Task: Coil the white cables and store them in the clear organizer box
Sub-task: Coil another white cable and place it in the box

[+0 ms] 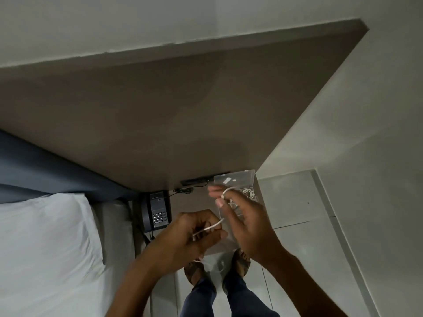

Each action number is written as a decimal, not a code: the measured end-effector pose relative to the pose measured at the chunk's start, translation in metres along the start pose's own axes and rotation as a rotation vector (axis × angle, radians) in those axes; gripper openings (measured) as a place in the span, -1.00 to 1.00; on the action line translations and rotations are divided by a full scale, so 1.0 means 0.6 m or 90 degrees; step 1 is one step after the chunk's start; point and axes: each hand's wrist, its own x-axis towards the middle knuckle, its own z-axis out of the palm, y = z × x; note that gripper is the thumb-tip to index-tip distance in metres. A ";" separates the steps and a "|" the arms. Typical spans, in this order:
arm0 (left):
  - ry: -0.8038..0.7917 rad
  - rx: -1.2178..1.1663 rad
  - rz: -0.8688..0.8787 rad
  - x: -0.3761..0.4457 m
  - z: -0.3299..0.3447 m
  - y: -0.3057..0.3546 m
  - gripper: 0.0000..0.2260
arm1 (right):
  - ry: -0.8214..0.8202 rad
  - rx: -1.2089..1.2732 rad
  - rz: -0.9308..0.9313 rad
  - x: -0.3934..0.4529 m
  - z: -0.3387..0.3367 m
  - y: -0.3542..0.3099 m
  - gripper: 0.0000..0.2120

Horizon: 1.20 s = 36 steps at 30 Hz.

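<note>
A white cable (214, 225) runs between both hands above the nightstand. My left hand (196, 234) pinches it, and its loose end hangs down below that hand toward the floor. My right hand (242, 216) has the cable looped around its extended fingers near the fingertips. Behind my right hand lies the clear organizer box (238, 179), its lid up, with coiled white cables (249, 193) in a compartment. My right hand hides much of the box.
A dark desk telephone (156, 210) sits left of the box on the nightstand, with a black cord behind it. A bed with a white pillow (45, 236) fills the lower left. My feet (240, 261) stand on the tiled floor below.
</note>
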 end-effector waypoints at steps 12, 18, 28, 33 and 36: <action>0.141 -0.176 0.144 0.021 -0.060 0.082 -0.79 | -0.250 0.638 0.227 -0.031 -0.032 -0.064 -0.66; 0.209 -0.191 0.123 0.007 -0.029 0.094 -0.74 | -0.154 1.084 0.197 -0.027 -0.027 -0.101 -0.70; 0.070 0.070 0.073 -0.034 -0.010 0.071 -0.85 | 0.038 0.270 0.052 -0.015 -0.008 -0.108 -0.66; 0.044 0.050 0.136 -0.033 -0.055 0.090 -0.85 | -0.041 0.025 0.017 -0.029 -0.010 -0.093 -0.73; 0.071 0.075 0.153 -0.032 -0.084 0.099 -0.90 | -0.123 0.043 0.039 -0.039 -0.032 -0.089 -0.77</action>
